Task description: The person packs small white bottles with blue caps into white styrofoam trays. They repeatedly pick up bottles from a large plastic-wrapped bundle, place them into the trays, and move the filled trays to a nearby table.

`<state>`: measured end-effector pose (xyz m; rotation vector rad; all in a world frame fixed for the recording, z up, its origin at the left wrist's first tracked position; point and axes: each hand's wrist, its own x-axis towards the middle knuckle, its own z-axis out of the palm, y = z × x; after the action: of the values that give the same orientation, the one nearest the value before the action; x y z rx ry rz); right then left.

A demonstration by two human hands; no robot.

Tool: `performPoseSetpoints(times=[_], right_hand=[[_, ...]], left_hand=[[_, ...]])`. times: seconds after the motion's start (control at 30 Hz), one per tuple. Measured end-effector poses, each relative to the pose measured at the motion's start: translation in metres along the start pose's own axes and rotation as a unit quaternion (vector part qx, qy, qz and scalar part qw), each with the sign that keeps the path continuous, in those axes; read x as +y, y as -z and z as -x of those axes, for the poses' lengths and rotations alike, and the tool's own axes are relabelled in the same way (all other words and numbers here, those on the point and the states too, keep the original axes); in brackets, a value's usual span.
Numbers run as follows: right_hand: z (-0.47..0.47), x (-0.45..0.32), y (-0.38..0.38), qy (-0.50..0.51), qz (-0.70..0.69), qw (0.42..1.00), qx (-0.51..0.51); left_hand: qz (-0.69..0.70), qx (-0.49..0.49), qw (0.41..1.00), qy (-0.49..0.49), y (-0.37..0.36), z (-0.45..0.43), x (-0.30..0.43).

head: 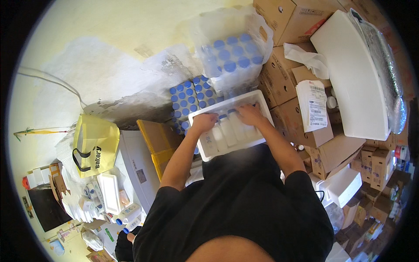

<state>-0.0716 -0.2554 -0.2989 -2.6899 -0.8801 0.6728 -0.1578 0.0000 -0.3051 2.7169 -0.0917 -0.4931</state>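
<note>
A white foam box (234, 149) lies before me with several white bottles (229, 131) with blue caps lying side by side in it. My left hand (205, 122) is inside the box's left end, at the cap end of a bottle; its fingertips are partly hidden. My right hand (250, 114) reaches over the bottles near the right end, fingers spread and bent down around the caps. Whether either hand grips a bottle cannot be told. Beyond the box, a clear plastic bag (235, 32) holds more blue-capped bottles, and further blue-capped bottles (184, 98) stand by the wall.
Cardboard boxes (278, 75), a stack of printed labels (312, 104) and a large foam box (350, 75) are at the right. A brown carton with yellow tape (160, 140), a white appliance (136, 163) and a yellow bag (98, 140) stand left. Part of another person (126, 244) shows lower left.
</note>
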Motion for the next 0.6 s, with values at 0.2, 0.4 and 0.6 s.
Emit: performPoseSetpoints(times=[0.2, 0.4, 0.6], right_hand=[[-0.026, -0.014, 0.029, 0.018, 0.039, 0.989, -0.143], [-0.041, -0.004, 0.019, 0.009, 0.001, 0.983, -0.185], [0.006, -0.042, 0.038, 0.034, 0.115, 0.977, -0.176]], left_hand=[[-0.002, 0.008, 0.999, -0.031, -0.008, -0.006, -0.014], [-0.027, -0.024, 0.999, 0.005, -0.004, -0.003, 0.004], [0.046, -0.020, 0.998, -0.026, -0.037, -0.007, -0.023]])
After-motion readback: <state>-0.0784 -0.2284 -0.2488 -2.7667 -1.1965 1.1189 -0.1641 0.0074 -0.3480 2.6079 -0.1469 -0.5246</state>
